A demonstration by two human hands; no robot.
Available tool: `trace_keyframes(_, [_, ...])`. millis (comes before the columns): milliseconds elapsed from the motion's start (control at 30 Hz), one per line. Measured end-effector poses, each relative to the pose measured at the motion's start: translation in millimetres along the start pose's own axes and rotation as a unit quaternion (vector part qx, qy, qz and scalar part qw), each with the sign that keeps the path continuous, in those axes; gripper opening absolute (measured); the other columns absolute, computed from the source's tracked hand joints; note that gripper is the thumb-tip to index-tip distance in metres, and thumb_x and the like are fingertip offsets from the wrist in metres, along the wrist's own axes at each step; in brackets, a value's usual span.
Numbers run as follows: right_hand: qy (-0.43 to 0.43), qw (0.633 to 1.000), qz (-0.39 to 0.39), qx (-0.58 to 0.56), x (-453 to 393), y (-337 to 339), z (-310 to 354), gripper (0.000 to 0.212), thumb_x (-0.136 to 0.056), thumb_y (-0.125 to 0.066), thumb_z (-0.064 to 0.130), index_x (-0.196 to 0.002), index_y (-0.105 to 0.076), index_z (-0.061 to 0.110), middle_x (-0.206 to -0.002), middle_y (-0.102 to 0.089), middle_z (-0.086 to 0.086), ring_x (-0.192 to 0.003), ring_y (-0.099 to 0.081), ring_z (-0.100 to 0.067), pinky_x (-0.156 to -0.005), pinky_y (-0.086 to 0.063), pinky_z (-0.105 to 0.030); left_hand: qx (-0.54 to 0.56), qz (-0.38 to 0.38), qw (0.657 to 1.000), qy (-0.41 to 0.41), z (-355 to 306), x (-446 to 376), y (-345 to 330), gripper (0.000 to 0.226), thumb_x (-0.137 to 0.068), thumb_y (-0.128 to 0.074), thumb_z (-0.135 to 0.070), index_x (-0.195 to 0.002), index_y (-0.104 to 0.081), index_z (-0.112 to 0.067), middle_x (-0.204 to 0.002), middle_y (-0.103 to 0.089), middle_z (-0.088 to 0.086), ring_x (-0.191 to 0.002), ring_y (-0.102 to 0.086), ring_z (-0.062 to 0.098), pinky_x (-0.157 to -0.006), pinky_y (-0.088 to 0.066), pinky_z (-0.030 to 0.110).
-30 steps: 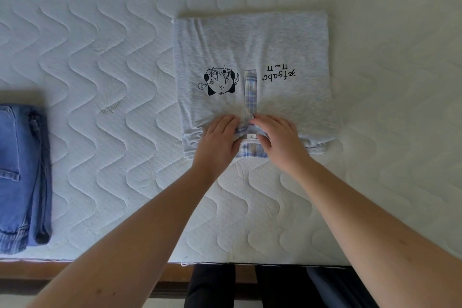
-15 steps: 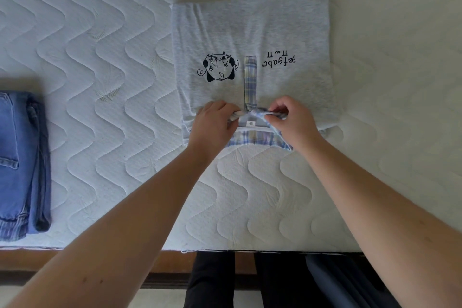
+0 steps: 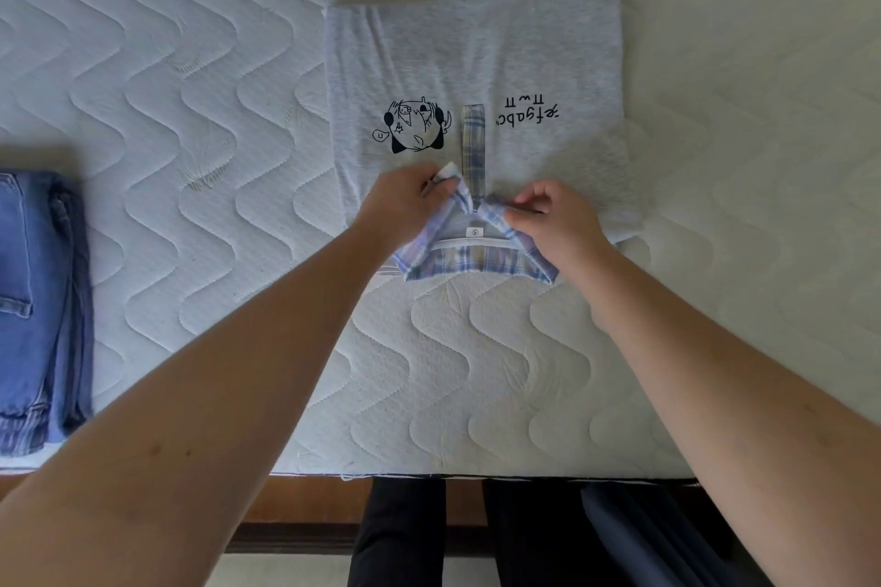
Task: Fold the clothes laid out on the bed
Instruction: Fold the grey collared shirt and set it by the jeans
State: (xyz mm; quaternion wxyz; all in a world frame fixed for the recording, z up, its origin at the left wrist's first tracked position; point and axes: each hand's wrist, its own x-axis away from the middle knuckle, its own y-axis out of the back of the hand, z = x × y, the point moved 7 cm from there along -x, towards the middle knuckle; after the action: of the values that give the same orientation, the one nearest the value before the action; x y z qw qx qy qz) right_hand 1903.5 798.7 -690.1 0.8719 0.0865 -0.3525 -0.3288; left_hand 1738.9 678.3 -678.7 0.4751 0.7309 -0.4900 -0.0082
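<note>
A folded light grey polo shirt (image 3: 500,62) lies on the white quilted mattress (image 3: 190,110), with a black cartoon print, black lettering and a blue plaid placket. Its blue plaid collar (image 3: 476,262) faces me at the near edge. My left hand (image 3: 405,205) pinches the left collar point and lifts it. My right hand (image 3: 555,217) pinches the right collar point. Both collar flaps are raised and spread outward.
Folded blue jeans (image 3: 33,300) lie at the left edge of the mattress. The bed's near edge and a wooden frame (image 3: 310,500) run below my arms, with dark trouser legs (image 3: 405,534) showing beneath.
Both hands went from pressing flat together on the collar to pinching its two points. They moved apart, and the collar flaps have opened out.
</note>
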Motion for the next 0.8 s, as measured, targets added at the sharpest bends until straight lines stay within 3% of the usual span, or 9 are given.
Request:
trace_keyframes(100, [0.022,0.999,0.018,-0.016,-4.9,-3.4,7.1,0.023,-0.084,-0.069,0.003,-0.088,-0.059,0.022,-0.1,-0.068,0.006,-0.091,-0.063,-0.004,-0.079,-0.046,-0.009,-0.024,-0.015,1.0,0.004,-7.2,-17.7,-2.0,0.029,-0.099,-0.052,-0.038,-0.076,-0.051,-0.02,-0.064,-0.047,-0.008,-0.07,-0.052,0.018,-0.062,-0.033,0.027])
trace_keyframes(200, [0.043,0.999,-0.01,-0.014,-9.8,0.9,10.0,0.027,-0.085,-0.065,-0.004,-0.105,-0.061,0.015,-0.108,-0.066,0.002,-0.096,-0.06,-0.005,-0.082,-0.044,-0.005,-0.013,-0.021,1.0,0.006,-13.9,-20.5,-7.2,0.014,-0.092,-0.063,-0.027,-0.099,-0.06,-0.015,-0.078,-0.058,-0.003,-0.083,-0.057,0.021,-0.067,-0.042,0.029])
trace_keyframes(300, [0.066,0.997,-0.016,0.048,-13.4,1.4,8.8,0.036,-0.085,-0.063,-0.006,-0.116,-0.06,0.013,-0.114,-0.065,0.001,-0.096,-0.059,-0.006,-0.078,-0.042,-0.004,0.001,0.001,1.0,0.012,-13.6,-16.0,-12.8,0.03,-0.086,-0.074,-0.027,-0.11,-0.059,-0.017,-0.091,-0.059,-0.004,-0.089,-0.059,0.02,-0.076,-0.049,0.033])
trace_keyframes(367, [0.092,0.988,-0.017,0.122,-15.1,-2.1,9.8,0.037,-0.085,-0.065,0.0,-0.119,-0.059,0.014,-0.114,-0.064,-0.001,-0.097,-0.059,-0.011,-0.081,-0.042,-0.014,0.032,0.015,0.999,0.022,-9.7,-9.8,-15.2,0.043,-0.082,-0.078,-0.031,-0.116,-0.057,-0.018,-0.093,-0.058,-0.007,-0.09,-0.059,0.017,-0.079,-0.049,0.033])
trace_keyframes(467, [0.144,0.956,-0.083,0.241,-11.1,-1.6,14.2,0.038,-0.083,-0.071,0.012,-0.118,-0.06,0.016,-0.108,-0.06,-0.005,-0.099,-0.056,-0.022,-0.086,-0.042,-0.033,0.044,-0.082,0.996,-0.017,-8.6,2.2,-4.6,0.038,-0.085,-0.074,-0.028,-0.118,-0.058,-0.019,-0.101,-0.061,-0.003,-0.094,-0.057,0.018,-0.086,-0.051,0.041])
trace_keyframes(567, [0.199,0.932,-0.14,0.268,1.4,1.0,19.6,0.025,-0.086,-0.067,0.014,-0.111,-0.063,0.015,-0.102,-0.061,-0.005,-0.096,-0.056,-0.027,-0.081,-0.037,-0.034,0.022,-0.213,0.973,-0.082,-12.2,25.2,11.4,0.02,-0.092,-0.062,-0.017,-0.111,-0.065,-0.012,-0.109,-0.062,0.005,-0.099,-0.058,0.025,-0.09,-0.047,0.042])
trace_keyframes(633, [0.254,0.918,-0.14,0.271,11.9,-4.0,23.3,0.017,-0.089,-0.064,0.014,-0.106,-0.066,0.013,-0.098,-0.064,-0.006,-0.09,-0.057,-0.028,-0.078,-0.038,-0.036,-0.008,-0.236,0.967,-0.099,-13.7,39.1,10.4,0.014,-0.092,-0.062,-0.017,-0.104,-0.068,-0.012,-0.105,-0.065,0.005,-0.097,-0.059,0.028,-0.087,-0.045,0.04])
trace_keyframes(700, [0.281,0.913,-0.116,0.273,19.2,-15.5,22.8,0.016,-0.092,-0.063,0.018,-0.106,-0.068,0.013,-0.097,-0.065,-0.006,-0.089,-0.058,-0.028,-0.078,-0.039,-0.036,-0.018,-0.216,0.975,-0.046,-5.7,47.3,3.1,0.021,-0.092,-0.063,-0.024,-0.111,-0.066,-0.014,-0.111,-0.063,0.005,-0.103,-0.057,0.029,-0.09,-0.04,0.038])
trace_keyframes(800, [0.213,0.933,-0.054,0.286,15.7,-36.0,14.3,0.028,-0.093,-0.062,0.033,-0.115,-0.067,0.017,-0.11,-0.062,-0.006,-0.103,-0.054,-0.028,-0.085,-0.034,-0.035,-0.004,-0.197,0.977,0.082,12.8,61.5,-6.2,0.049,-0.087,-0.068,-0.042,-0.127,-0.054,-0.017,-0.125,-0.053,0.005,-0.116,-0.047,0.026,-0.099,-0.036,0.041])
